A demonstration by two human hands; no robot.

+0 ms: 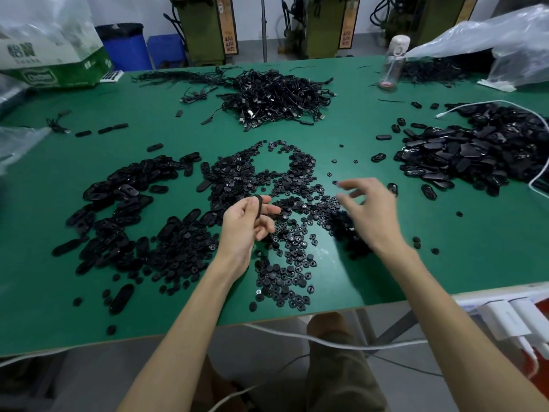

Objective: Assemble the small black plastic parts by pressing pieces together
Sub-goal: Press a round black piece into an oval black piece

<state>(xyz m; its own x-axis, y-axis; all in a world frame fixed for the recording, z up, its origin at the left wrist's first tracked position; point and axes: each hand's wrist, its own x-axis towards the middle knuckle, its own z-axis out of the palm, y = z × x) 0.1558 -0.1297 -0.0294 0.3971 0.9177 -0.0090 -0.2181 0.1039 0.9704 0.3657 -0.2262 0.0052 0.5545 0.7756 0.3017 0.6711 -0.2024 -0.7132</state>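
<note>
My left hand [248,224] holds a black oval plastic shell [259,205] upright between thumb and fingers, above the middle of the green table [445,257]. My right hand [368,208] hovers to its right with fingers spread and blurred, nothing visibly in it, over a spread of small round black buttons [292,251]. A heap of black oval shells [124,215] lies to the left of my left hand.
A large pile of black oval parts [475,153] sits at the right, crossed by a white cable [528,114]. A tangle of black cables [276,96] lies at the back centre. A clear bottle [393,63], plastic bags and a green carton [59,69] stand along the far edge.
</note>
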